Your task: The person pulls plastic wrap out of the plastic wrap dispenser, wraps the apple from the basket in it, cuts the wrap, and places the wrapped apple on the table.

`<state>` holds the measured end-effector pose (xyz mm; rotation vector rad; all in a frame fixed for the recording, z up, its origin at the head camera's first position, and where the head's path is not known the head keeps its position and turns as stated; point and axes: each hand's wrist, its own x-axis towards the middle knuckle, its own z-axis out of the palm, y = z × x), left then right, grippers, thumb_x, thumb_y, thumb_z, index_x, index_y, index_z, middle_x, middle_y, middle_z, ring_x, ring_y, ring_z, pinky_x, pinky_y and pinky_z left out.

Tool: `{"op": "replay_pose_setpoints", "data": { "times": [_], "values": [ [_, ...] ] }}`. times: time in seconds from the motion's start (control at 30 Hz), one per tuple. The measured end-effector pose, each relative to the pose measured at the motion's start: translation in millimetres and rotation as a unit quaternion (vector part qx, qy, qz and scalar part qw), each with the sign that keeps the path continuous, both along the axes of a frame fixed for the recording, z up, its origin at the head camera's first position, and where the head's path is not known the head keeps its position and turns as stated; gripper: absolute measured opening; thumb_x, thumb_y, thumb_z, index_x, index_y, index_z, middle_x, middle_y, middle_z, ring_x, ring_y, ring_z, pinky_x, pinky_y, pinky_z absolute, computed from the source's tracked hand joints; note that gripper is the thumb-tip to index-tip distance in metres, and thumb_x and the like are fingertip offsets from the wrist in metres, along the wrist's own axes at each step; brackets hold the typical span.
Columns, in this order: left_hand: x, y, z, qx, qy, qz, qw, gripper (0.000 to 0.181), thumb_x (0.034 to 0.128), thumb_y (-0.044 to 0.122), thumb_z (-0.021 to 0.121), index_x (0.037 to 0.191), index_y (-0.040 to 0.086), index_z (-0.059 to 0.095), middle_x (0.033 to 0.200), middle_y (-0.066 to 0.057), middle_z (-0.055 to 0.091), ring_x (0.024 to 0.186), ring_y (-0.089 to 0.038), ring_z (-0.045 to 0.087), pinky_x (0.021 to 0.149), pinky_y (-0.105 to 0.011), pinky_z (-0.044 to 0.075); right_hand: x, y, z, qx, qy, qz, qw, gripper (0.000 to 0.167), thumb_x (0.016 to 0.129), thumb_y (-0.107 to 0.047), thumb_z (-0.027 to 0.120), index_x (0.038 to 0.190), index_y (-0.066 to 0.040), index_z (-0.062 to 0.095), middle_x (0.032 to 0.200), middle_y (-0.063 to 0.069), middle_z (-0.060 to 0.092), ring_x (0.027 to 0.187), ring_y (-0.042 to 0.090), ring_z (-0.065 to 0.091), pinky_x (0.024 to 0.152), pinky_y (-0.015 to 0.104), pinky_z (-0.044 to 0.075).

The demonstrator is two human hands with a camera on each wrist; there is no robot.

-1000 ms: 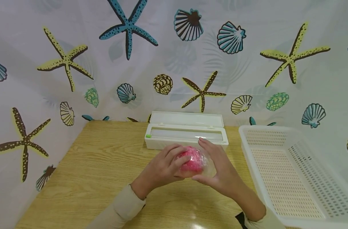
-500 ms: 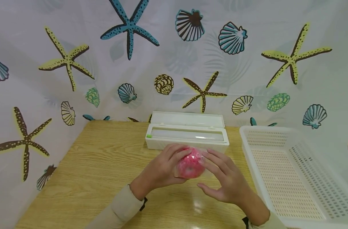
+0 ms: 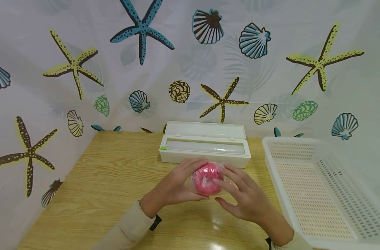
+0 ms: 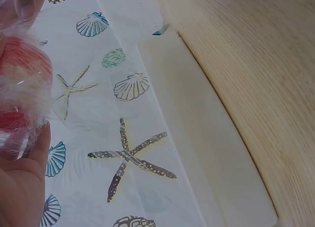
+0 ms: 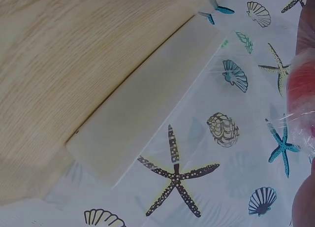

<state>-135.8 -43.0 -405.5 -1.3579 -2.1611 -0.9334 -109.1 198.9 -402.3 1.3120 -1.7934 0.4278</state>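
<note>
In the head view, a red apple (image 3: 203, 185) wrapped in clear cling film is held above the table. My left hand (image 3: 174, 184) grips it from the left, fingers over the top and thumb beneath. On the other side, fingertips of my right hand (image 3: 252, 194) touch the film and the apple's front, while the right thumb stands apart below. The left wrist view shows crinkled film round the apple (image 4: 24, 69); only part of the apple (image 5: 301, 84) appears at the right wrist view's edge. Behind the hands, a white cling film dispenser (image 3: 205, 156) stands with its lid raised.
A white perforated plastic basket (image 3: 272, 187) stands on the right side of the wooden table (image 3: 121, 173). Behind the table hangs a white cloth (image 3: 165, 83) printed with starfish and shells.
The apple has been turned so its dimpled end faces me. My right hand has shifted from spread round its right side to fingertips on its front. The left hand still holds it.
</note>
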Motion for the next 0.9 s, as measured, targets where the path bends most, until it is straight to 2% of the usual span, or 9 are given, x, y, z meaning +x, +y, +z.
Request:
{"op": "replay_pose_setpoints", "data": {
  "times": [0.17,0.4,0.67,0.9],
  "values": [
    [0.6,-0.6,-0.5,0.023,-0.050,-0.017,0.9984,0.096,0.0626,0.037,0.086,0.140,0.008,0.038,0.136,-0.005,0.046,0.123,-0.018,0.044,0.097,-0.030,0.042,-2.5,-1,-5.6,0.007,0.006,-0.011,0.9999,0.041,0.093,-0.035,0.053,0.119,-0.004,0.056,0.127,0.024,0.049,0.117,0.039,0.044,0.106,0.034,0.030],
    [2.9,-1.9,-3.8,0.046,-0.108,-0.011,0.9930,0.098,0.0582,0.031,0.089,0.139,0.008,0.040,0.135,0.000,0.047,0.121,-0.015,0.046,0.094,-0.029,0.044,-5.9,-4,-11.2,0.015,0.021,-0.023,0.9994,0.039,0.095,-0.033,0.051,0.121,-0.004,0.055,0.128,0.024,0.048,0.118,0.040,0.043,0.107,0.036,0.029],
    [2.0,-2.2,-7.3,0.065,-0.158,-0.024,0.9850,0.093,0.0640,0.033,0.085,0.140,0.008,0.038,0.134,-0.005,0.048,0.117,-0.018,0.050,0.091,-0.029,0.046,-10.6,-7,-12.5,0.012,0.038,-0.018,0.9990,0.036,0.095,-0.029,0.054,0.121,-0.004,0.053,0.127,0.023,0.048,0.117,0.040,0.045,0.105,0.036,0.032],
    [2.8,-3.6,-7.2,0.072,-0.201,-0.025,0.9765,0.090,0.0664,0.037,0.083,0.141,0.014,0.037,0.130,-0.005,0.051,0.113,-0.017,0.053,0.087,-0.028,0.049,-12.5,-11,-12.0,0.009,0.049,-0.013,0.9987,0.033,0.095,-0.028,0.051,0.118,-0.004,0.052,0.124,0.022,0.048,0.114,0.039,0.046,0.105,0.036,0.032]
  ]
}}
